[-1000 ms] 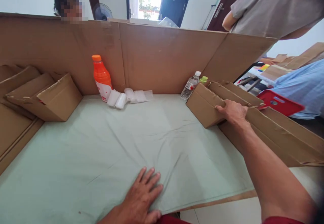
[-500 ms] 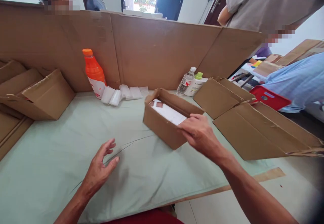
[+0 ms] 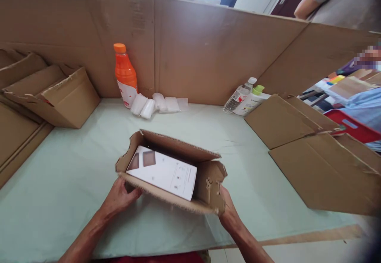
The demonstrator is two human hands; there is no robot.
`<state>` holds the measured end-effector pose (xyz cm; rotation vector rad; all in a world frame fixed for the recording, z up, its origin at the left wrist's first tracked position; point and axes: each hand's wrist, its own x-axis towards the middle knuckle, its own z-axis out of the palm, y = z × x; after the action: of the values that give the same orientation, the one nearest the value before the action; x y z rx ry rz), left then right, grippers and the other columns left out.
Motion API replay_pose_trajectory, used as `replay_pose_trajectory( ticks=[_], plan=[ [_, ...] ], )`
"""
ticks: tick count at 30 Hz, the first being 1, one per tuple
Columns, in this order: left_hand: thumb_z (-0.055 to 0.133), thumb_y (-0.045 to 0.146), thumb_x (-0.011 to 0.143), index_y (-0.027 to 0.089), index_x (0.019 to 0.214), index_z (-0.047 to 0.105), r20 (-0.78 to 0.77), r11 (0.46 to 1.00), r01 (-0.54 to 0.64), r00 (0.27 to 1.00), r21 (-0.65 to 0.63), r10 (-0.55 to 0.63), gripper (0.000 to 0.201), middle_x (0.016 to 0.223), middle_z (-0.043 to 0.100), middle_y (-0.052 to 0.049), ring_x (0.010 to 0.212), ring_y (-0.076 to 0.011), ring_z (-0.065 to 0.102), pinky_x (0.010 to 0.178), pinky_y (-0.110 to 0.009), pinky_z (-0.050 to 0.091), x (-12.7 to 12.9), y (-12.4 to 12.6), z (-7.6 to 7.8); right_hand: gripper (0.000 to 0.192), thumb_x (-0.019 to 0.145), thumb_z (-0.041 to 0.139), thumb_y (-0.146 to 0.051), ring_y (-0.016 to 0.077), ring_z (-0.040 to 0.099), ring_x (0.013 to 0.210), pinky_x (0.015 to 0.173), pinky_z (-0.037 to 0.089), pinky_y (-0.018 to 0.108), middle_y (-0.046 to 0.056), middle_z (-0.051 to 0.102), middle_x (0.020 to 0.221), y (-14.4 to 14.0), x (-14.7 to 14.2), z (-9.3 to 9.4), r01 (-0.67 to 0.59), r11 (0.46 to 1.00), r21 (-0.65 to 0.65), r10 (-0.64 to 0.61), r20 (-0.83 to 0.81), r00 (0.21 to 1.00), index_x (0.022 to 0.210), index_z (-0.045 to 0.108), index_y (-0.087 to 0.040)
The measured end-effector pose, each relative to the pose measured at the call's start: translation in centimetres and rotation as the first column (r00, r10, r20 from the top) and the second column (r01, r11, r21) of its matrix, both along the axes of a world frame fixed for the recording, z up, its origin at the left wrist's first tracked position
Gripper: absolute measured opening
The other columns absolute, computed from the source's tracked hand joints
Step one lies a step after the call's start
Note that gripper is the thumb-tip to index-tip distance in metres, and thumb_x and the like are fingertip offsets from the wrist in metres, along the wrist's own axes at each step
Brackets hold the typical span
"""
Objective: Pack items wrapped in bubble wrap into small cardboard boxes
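Observation:
An open-topped cardboard box [image 3: 208, 187] is held in front of me, tilted so that its inside faces my view. Inside it lies a white printed carton [image 3: 166, 173] with brown squares at one end. My left hand [image 3: 120, 197] grips the box at its left near side, the thumb along the front wall and the other fingers hidden beneath. At the right end, my right hand [image 3: 228, 205] holds the box, most of its fingers behind the cardboard.
A pale green cloth [image 3: 74, 191] covers the table. Cardboard boxes stand left [image 3: 68, 100] and right [image 3: 324, 171]. Along the back cardboard partition [image 3: 202, 52] are an orange bottle [image 3: 125, 72], plastic-wrapped packets [image 3: 147, 108], a clear water bottle [image 3: 239, 96] and a white bottle [image 3: 250, 103]. A person [image 3: 342, 5] stands beyond.
The cardboard box has come left and nearer to me, tipping its opening toward my view. My left hand, open and apart before, now grips it. My right hand has shifted to its right end.

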<state>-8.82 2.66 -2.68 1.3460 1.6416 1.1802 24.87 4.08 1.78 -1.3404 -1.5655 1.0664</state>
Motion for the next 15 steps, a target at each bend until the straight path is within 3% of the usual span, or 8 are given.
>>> replay_pose_trajectory(
  ticks=[4,9,13,15],
  plan=[
    [0.075,0.053,0.070,0.020,0.110,0.066,0.013,0.999,-0.007,1.000,-0.044,0.008,0.052,0.110,0.074,-0.012,0.103,-0.0324,0.071,0.091,-0.045,0.058,0.2,1.0,0.7,0.053,0.094,0.047,-0.067,0.0291,0.069,0.112,0.098,0.058,0.045,0.007,0.075,0.117,0.7,-1.8,-0.8,0.002,0.998,-0.059,-0.007,-0.089,0.996,0.126,0.071,-0.033],
    [0.075,0.057,0.070,0.019,0.117,0.060,0.035,0.990,-0.136,0.990,-0.037,0.138,0.062,0.115,0.072,-0.012,0.101,-0.0303,0.072,0.088,-0.042,0.058,-1.7,2.6,0.9,0.056,0.097,0.042,-0.065,0.0271,0.061,0.126,0.107,0.051,0.044,0.007,0.071,0.128,5.2,-5.2,-0.3,-0.102,0.993,-0.057,0.098,-0.068,0.993,0.132,0.066,-0.030],
    [0.073,0.058,0.073,0.020,0.119,0.058,0.002,0.965,-0.262,0.965,0.011,0.262,0.061,0.114,0.070,-0.011,0.098,-0.0272,0.071,0.086,-0.039,0.058,-3.7,4.1,0.3,0.054,0.099,0.040,-0.061,0.0265,0.062,0.122,0.107,0.049,0.042,0.007,0.071,0.125,9.7,-8.1,-1.1,-0.190,0.982,-0.010,0.190,-0.055,0.980,0.126,0.068,-0.024],
    [0.073,0.060,0.072,0.020,0.115,0.058,-0.044,0.945,-0.325,0.944,0.026,0.326,0.060,0.107,0.070,-0.010,0.095,-0.0277,0.070,0.085,-0.041,0.057,-4.1,4.6,-0.5,0.052,0.101,0.038,-0.057,0.0263,0.067,0.111,0.101,0.052,0.041,0.007,0.074,0.114,12.4,-8.4,-1.4,-0.242,0.970,0.003,0.242,-0.036,0.970,0.116,0.072,-0.021]
  ],
)
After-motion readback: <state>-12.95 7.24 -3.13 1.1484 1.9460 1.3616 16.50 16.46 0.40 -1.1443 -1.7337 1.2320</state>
